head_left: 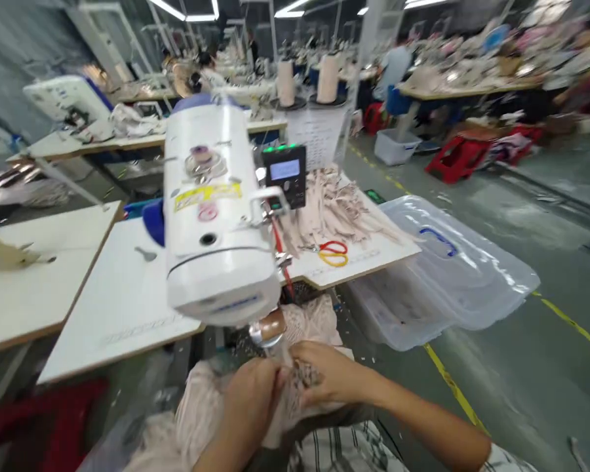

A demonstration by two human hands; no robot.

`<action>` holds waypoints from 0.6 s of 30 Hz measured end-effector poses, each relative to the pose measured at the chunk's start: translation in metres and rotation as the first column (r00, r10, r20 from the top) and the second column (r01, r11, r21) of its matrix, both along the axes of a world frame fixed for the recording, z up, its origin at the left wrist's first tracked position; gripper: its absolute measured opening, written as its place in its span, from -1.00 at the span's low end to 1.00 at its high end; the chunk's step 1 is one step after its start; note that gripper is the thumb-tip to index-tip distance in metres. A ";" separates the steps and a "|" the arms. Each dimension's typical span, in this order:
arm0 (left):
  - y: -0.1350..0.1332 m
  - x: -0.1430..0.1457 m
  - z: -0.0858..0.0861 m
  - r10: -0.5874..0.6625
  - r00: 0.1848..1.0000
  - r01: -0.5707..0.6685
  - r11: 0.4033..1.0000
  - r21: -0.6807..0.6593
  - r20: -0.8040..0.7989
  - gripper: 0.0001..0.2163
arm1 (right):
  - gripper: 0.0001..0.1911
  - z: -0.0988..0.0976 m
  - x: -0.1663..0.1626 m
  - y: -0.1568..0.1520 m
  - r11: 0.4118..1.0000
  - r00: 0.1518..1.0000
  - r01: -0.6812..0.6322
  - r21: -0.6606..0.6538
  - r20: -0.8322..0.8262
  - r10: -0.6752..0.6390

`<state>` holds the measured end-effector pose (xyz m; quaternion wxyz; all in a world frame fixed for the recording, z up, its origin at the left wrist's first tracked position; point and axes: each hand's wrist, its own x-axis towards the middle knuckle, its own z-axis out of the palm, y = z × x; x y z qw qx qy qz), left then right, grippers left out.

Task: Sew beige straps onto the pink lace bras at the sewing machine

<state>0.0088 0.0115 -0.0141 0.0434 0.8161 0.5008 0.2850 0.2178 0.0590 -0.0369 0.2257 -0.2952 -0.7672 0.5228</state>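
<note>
Pale pink lace fabric [319,320] drapes under the front end of a white sewing machine [216,216] and spreads across my lap. My left hand [255,393] is closed on a fold of this fabric, thumb on top. Just right of it, my right hand [324,377] grips the same fabric, its fingers curled round the edge. Both hands sit close below the machine's needle area, which the machine head and fabric partly hide. More of the fabric bunches to the left of my left hand.
Scissors [333,253] with red and yellow handles lie on the white table beside a heap of beige strips [334,206]. A control box [285,176] stands behind the machine. At right is a clear plastic bin with its lid [467,262]. Other people work further back.
</note>
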 end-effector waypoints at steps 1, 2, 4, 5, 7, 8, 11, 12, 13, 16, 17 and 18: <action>-0.002 0.010 0.004 0.005 1.000 -0.005 1.000 0.007 0.001 -0.59 | -0.11 -0.001 -0.006 -0.009 0.996 0.996 0.047 -0.069 -0.069 -0.052; -0.003 0.019 0.007 0.014 0.999 -0.014 1.000 -0.007 0.042 -0.60 | -0.14 -0.001 -0.012 -0.015 0.980 0.981 0.113 -0.163 -0.139 -0.137; -0.005 0.032 0.011 0.077 0.976 -0.047 0.988 -0.148 0.203 -0.62 | -0.33 0.004 -0.022 -0.019 0.904 0.918 0.243 -0.351 -0.217 -0.332; -0.005 0.036 0.013 0.137 0.944 -0.066 0.970 -0.236 0.299 -0.63 | -0.44 0.008 -0.027 -0.017 0.863 0.885 0.304 -0.404 -0.214 -0.413; -0.005 0.040 0.013 0.287 0.853 -0.114 0.917 -0.381 0.435 -0.62 | -0.61 0.017 -0.033 -0.008 0.820 0.848 0.391 -0.417 -0.182 -0.497; -0.005 0.040 0.013 0.349 0.815 -0.146 0.897 -0.417 0.463 -0.61 | -0.66 0.022 -0.036 -0.001 0.821 0.843 0.414 -0.393 -0.175 -0.509; -0.003 0.032 0.009 0.419 0.800 -0.256 0.886 -0.388 0.429 -0.66 | -0.75 0.032 -0.040 0.023 0.840 0.841 0.461 -0.285 -0.160 -0.517; -0.001 0.027 0.008 0.402 0.830 -0.282 0.900 -0.332 0.387 -0.72 | -0.76 0.033 -0.041 0.032 0.845 0.844 0.472 -0.253 -0.147 -0.516; 0.001 0.023 0.006 0.371 0.868 -0.297 0.920 -0.254 0.330 -0.75 | -0.77 0.034 -0.042 0.040 0.850 0.849 0.479 -0.220 -0.128 -0.512; 0.008 0.013 0.003 0.266 0.956 -0.271 0.962 0.028 0.126 -0.77 | -0.82 0.033 -0.044 0.064 0.880 0.880 0.461 -0.118 -0.072 -0.470; 0.011 0.011 0.003 0.250 0.965 -0.257 0.962 0.092 0.075 -0.77 | -0.85 0.033 -0.045 0.070 0.895 0.894 0.438 -0.086 -0.064 -0.444; 0.013 0.009 0.003 0.252 0.967 -0.256 0.957 0.133 0.043 -0.76 | -0.87 0.033 -0.046 0.076 0.908 0.907 0.414 -0.059 -0.057 -0.417</action>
